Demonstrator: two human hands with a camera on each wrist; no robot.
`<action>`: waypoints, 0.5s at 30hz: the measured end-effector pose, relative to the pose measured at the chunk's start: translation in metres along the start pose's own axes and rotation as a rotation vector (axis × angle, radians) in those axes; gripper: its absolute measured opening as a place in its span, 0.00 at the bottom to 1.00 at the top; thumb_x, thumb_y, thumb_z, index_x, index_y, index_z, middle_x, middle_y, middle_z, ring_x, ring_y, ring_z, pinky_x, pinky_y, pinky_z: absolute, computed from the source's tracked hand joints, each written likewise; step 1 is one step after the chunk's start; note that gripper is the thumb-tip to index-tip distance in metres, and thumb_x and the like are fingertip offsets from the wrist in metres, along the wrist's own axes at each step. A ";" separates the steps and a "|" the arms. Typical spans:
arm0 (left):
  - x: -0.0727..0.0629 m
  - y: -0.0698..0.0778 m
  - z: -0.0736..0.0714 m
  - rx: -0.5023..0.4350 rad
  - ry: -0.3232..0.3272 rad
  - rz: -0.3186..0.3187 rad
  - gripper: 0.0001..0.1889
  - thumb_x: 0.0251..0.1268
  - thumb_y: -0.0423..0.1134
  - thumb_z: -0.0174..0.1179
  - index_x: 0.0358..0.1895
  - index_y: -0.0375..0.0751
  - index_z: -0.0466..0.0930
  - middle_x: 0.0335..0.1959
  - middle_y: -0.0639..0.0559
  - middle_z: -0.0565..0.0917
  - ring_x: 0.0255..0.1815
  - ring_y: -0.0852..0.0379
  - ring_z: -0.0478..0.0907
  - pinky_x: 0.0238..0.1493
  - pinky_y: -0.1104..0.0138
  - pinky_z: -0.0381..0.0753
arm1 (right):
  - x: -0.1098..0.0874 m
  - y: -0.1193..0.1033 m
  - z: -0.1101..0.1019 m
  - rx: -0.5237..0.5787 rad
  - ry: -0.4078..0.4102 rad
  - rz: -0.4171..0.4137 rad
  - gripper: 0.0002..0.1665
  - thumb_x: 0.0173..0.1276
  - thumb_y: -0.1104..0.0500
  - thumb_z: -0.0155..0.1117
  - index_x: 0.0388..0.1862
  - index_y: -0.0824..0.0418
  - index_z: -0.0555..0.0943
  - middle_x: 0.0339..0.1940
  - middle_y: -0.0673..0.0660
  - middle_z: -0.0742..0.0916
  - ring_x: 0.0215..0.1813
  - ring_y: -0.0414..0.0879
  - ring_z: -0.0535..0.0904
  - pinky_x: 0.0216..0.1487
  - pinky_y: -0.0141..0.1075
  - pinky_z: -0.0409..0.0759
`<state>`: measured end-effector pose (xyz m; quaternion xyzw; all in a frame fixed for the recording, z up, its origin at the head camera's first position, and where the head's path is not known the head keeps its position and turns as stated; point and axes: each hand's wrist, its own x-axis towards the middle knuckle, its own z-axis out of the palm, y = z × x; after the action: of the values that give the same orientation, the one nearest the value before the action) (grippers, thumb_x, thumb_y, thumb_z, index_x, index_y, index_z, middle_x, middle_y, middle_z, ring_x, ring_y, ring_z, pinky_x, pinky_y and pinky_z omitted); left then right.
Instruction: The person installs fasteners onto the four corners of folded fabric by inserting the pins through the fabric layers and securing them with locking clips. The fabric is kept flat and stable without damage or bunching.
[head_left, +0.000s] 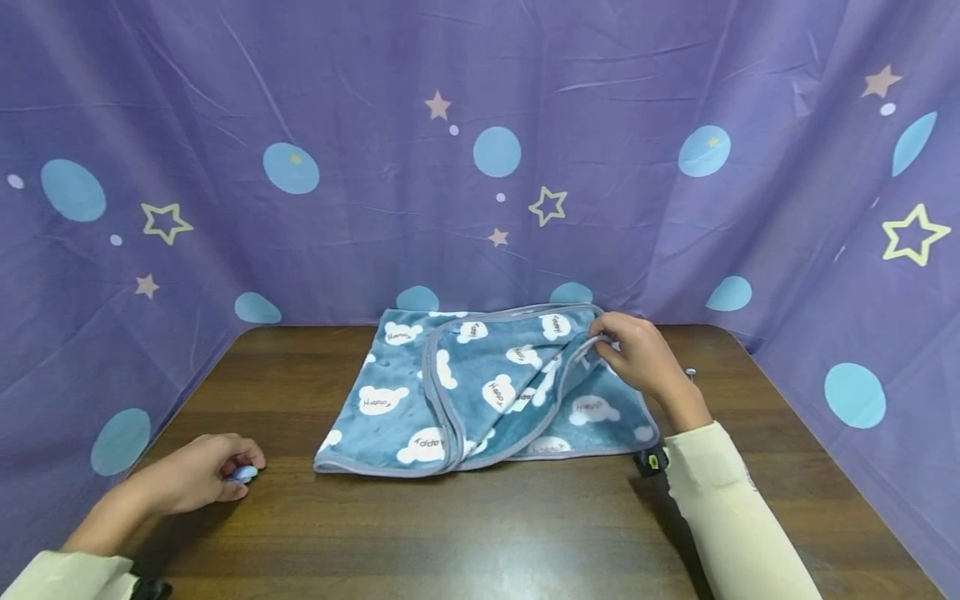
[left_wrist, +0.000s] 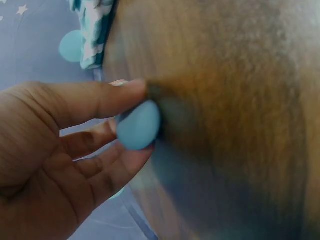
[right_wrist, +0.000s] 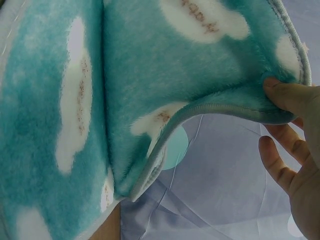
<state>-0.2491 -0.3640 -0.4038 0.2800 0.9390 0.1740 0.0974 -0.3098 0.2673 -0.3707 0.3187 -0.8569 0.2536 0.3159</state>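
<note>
1. The blanket point(head_left: 480, 362) lay on the back middle part of the counter point(head_left: 420, 533), near the curtain point(head_left: 375, 225). Its long way ran from left to right.
2. The right hand point(head_left: 641, 354) pinched the blanket's edge at the right back and held it up. That loose flap pointed right, toward the hand.
3. The left hand point(head_left: 193, 471) was well apart from the blanket, low on the left. It pinched a blue thing point(left_wrist: 139, 126) between thumb and fingers. I could not tell if the blue thing touched the counter.
4. The head view showed only a bit of the blue thing. The left wrist view showed its smooth, round face, a little longer than wide and leaning.
5. The right wrist view showed the thumb point(right_wrist: 286, 96) on the fuzzy side, and the edge dipping down in a bend. The head view hid that thumb grip more.
</note>
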 end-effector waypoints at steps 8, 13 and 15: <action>0.010 0.005 0.008 0.045 0.059 0.040 0.10 0.58 0.29 0.72 0.41 0.43 0.82 0.33 0.62 0.77 0.32 0.70 0.70 0.31 0.70 0.74 | 0.000 -0.002 0.000 0.012 0.004 -0.001 0.17 0.58 0.78 0.69 0.35 0.57 0.82 0.34 0.51 0.87 0.37 0.45 0.84 0.38 0.45 0.83; 0.019 0.014 0.004 0.041 0.083 0.001 0.08 0.65 0.31 0.68 0.46 0.38 0.84 0.33 0.61 0.79 0.32 0.70 0.70 0.31 0.68 0.74 | 0.001 -0.003 -0.001 0.015 0.013 -0.004 0.17 0.58 0.78 0.70 0.35 0.57 0.82 0.34 0.50 0.87 0.37 0.44 0.83 0.38 0.45 0.83; 0.024 0.017 0.001 0.036 0.098 -0.014 0.09 0.67 0.31 0.66 0.48 0.38 0.84 0.32 0.61 0.78 0.30 0.69 0.69 0.31 0.68 0.73 | 0.001 -0.003 -0.001 0.014 0.010 -0.005 0.17 0.58 0.78 0.70 0.35 0.57 0.82 0.34 0.50 0.87 0.37 0.45 0.84 0.38 0.44 0.83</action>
<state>-0.2607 -0.3368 -0.4002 0.2662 0.9476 0.1698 0.0477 -0.3078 0.2656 -0.3684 0.3218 -0.8527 0.2603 0.3188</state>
